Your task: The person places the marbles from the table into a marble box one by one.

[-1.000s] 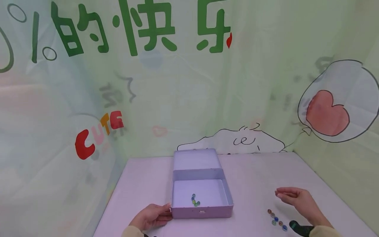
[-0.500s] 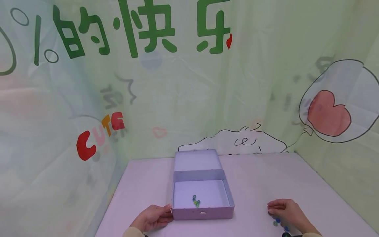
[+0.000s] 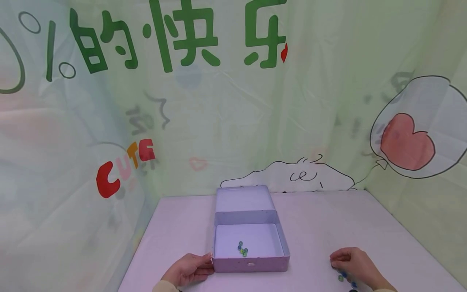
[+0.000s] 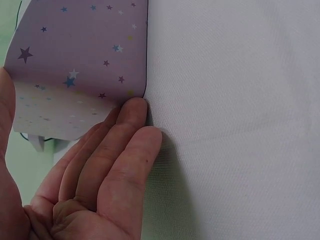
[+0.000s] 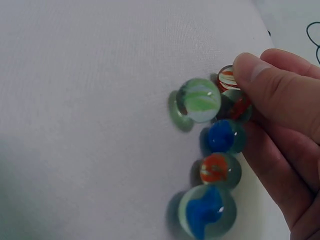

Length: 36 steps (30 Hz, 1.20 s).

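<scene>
A lilac hinged box [image 3: 251,264] stands on the table with its lid [image 3: 242,198] tipped back; several small glass marbles [image 3: 242,251] lie inside near its front. My left hand [image 3: 189,268] rests at the box's front left corner. In the left wrist view, the straight fingers [image 4: 132,112] touch the lower edge of the star-patterned side and the thumb reaches its upper edge. My right hand [image 3: 354,263] pinches an orange-and-white marble [image 5: 226,77] at the far end of a row. Next to it are a green-and-white marble [image 5: 200,100] and a blue one [image 5: 207,210].
The pale tabletop [image 3: 310,231] extends between the box and the right-hand marbles. Behind it hangs a printed cloth [image 3: 233,121] with green lettering, and more cloth encloses both sides. A balloon drawing [image 3: 408,142] is on the right side.
My right hand has come down and slightly left onto the far end of the marble row, its fingertips now on a marble. The left hand stays at the box corner.
</scene>
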Motion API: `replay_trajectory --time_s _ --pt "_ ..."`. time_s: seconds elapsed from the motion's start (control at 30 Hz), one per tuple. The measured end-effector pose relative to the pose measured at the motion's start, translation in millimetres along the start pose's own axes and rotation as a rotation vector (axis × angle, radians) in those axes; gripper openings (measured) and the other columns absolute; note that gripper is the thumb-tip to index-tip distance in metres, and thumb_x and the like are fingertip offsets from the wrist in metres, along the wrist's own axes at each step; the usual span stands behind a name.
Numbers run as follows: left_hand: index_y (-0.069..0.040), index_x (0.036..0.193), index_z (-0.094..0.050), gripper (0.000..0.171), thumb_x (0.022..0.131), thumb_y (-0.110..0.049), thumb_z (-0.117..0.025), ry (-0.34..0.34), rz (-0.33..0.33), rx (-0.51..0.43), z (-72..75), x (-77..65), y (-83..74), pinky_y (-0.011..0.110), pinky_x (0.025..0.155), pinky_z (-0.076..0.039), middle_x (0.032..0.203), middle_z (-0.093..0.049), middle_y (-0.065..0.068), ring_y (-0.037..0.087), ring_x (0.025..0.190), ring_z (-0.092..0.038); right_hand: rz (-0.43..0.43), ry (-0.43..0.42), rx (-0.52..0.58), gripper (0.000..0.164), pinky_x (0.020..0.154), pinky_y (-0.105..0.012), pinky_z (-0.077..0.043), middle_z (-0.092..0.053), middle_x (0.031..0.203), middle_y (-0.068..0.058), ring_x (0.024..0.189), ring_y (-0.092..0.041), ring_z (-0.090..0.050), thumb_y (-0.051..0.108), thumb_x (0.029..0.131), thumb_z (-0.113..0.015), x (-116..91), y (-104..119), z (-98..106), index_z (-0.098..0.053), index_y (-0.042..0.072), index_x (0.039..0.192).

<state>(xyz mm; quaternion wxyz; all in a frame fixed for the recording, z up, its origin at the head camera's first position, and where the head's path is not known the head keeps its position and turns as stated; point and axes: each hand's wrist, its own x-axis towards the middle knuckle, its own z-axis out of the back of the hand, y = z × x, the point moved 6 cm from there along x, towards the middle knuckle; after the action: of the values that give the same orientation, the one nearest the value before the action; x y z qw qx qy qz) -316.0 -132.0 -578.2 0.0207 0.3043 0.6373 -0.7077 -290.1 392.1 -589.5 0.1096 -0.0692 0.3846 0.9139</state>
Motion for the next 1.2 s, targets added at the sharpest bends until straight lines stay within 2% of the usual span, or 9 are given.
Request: replay_trajectory --time_s 0.13,0.27,0.4,0.53,0.73,0.9,1.07,1.2 --pt "0.017 0.122 -0.063 0.059 0.100 -0.037 -0.068 -0.007 0.017 0.000 1.2 0.1 0.1 0.043 0.095 -0.059 0.114 -0.075 0.024 0.027 0.105 -0.075 -0.010 -0.018 0.044 0.029 0.074 -0.034 -0.060 -0.078 0.094 -0.006 0.083 -0.016 -0.070 0.019 0.083 -0.085 -4.2 1.9 3.9 -0.076 0.000 0.103" --pt "0.017 0.122 -0.063 0.058 0.100 -0.037 -0.067 -0.006 0.014 -0.001 1.1 -0.5 -0.1 0.043 0.095 -0.059 0.114 -0.075 0.025 0.026 0.104 -0.075 0.017 -0.048 0.157 0.041 0.076 -0.033 -0.062 -0.079 0.098 -0.012 0.087 -0.019 -0.074 0.023 0.085 -0.084 -7.9 10.2 17.0 -0.073 -0.006 0.112" --pt "0.016 0.121 -0.064 0.055 0.101 -0.035 -0.066 -0.009 0.000 0.010 2.0 -1.3 -1.8 0.042 0.094 -0.060 0.114 -0.074 0.025 0.024 0.103 -0.076 0.065 -0.055 0.238 0.048 0.081 -0.032 -0.063 -0.079 0.105 -0.013 0.093 -0.021 -0.076 0.024 0.088 -0.081 -5.9 27.4 30.2 -0.068 -0.009 0.121" --pt "0.015 0.121 -0.066 0.054 0.101 -0.035 -0.067 -0.009 -0.011 0.014 5.1 -1.1 -2.6 0.042 0.093 -0.060 0.115 -0.074 0.026 0.024 0.102 -0.076 0.119 -0.049 0.253 0.045 0.083 -0.033 -0.062 -0.078 0.107 -0.013 0.097 -0.024 -0.076 0.023 0.090 -0.080 0.6 57.1 26.6 -0.069 -0.007 0.121" --pt "0.014 0.120 -0.066 0.053 0.101 -0.035 -0.067 -0.020 -0.001 0.007 7.7 -1.4 -1.9 0.041 0.092 -0.061 0.113 -0.075 0.025 0.023 0.101 -0.076 0.278 0.011 0.267 0.034 0.082 -0.034 -0.063 -0.078 0.104 -0.014 0.094 -0.024 -0.076 0.015 0.090 -0.078 13.9 127.9 -9.8 -0.072 -0.006 0.115" --pt "0.017 0.121 -0.064 0.055 0.101 -0.035 -0.066 -0.017 -0.010 0.000 3.5 -3.1 -1.4 0.041 0.091 -0.061 0.113 -0.075 0.025 0.025 0.102 -0.075 0.404 0.141 0.292 0.029 0.083 -0.035 -0.063 -0.079 0.100 -0.013 0.093 -0.028 -0.076 0.013 0.089 -0.079 25.6 183.4 -52.7 -0.073 -0.005 0.112" --pt "0.017 0.121 -0.064 0.058 0.100 -0.037 -0.067 0.002 -0.018 -0.006 -1.3 -1.8 -1.5 0.041 0.091 -0.061 0.114 -0.074 0.025 0.024 0.103 -0.075 0.491 0.226 0.265 0.023 0.080 -0.033 -0.063 -0.079 0.095 -0.011 0.087 -0.022 -0.076 0.012 0.088 -0.080 33.6 215.6 -86.2 -0.076 -0.003 0.106" --pt "0.016 0.121 -0.065 0.056 0.101 -0.036 -0.066 -0.008 -0.007 -0.001 0.4 0.7 0.7 0.040 0.090 -0.061 0.113 -0.075 0.024 0.023 0.101 -0.076 0.500 0.261 0.129 0.017 0.077 -0.033 -0.062 -0.078 0.088 -0.004 0.079 -0.014 -0.071 0.008 0.087 -0.080 36.9 227.6 -110.0 -0.078 -0.001 0.102"
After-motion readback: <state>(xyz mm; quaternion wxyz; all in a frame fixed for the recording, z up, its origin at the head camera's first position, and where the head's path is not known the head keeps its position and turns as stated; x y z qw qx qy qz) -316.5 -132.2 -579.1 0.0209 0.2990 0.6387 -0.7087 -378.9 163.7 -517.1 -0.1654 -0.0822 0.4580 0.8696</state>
